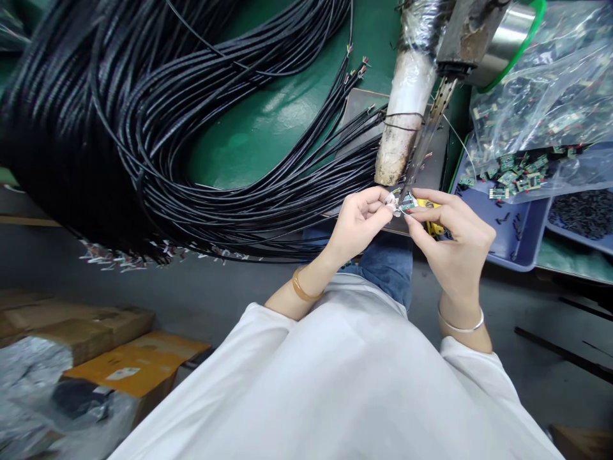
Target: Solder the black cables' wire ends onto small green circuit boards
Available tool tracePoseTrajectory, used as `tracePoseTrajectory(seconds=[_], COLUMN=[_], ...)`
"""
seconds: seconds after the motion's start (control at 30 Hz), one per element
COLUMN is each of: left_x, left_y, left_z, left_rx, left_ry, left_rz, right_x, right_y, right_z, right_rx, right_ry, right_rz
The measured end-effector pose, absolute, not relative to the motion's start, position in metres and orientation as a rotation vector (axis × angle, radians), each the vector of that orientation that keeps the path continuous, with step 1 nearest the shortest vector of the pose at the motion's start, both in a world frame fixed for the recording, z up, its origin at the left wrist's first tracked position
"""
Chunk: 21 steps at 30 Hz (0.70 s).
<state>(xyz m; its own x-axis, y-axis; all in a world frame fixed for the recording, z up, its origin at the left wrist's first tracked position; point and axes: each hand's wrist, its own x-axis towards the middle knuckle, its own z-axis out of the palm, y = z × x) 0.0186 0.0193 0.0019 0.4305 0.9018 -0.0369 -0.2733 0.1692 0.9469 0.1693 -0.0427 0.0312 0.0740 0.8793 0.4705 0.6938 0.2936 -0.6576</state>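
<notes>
Left fingers (pixel 380 219) pinch wires (pixel 391 200); right fingers (pixel 433 215) grip PCB (pixel 408 203) beside them. Iron tip (pixel 407 184) at PCB, contact unclear.

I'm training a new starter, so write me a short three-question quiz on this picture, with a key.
1. Which hand holds the small circuit board? A) left B) right
2. True or false: the spool has a green rim.
3. Fill in the colour: the bundled cables are ____.

Key: 1. B, the right hand; 2. True; 3. black.
</notes>
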Motion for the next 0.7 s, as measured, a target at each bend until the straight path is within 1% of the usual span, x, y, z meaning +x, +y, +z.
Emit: tracePoseTrajectory(seconds=[0.7], left_x=[0.0196], left_y=[0.0245], left_z=[0.0023], left_rx=[1.028], left_ry=[0.706], left_rz=[0.928], right_x=[0.1676], right_y=[-0.0418], right_z=[0.0346], right_rx=[-1.485], right_ry=[-1.690], right_rz=[0.211])
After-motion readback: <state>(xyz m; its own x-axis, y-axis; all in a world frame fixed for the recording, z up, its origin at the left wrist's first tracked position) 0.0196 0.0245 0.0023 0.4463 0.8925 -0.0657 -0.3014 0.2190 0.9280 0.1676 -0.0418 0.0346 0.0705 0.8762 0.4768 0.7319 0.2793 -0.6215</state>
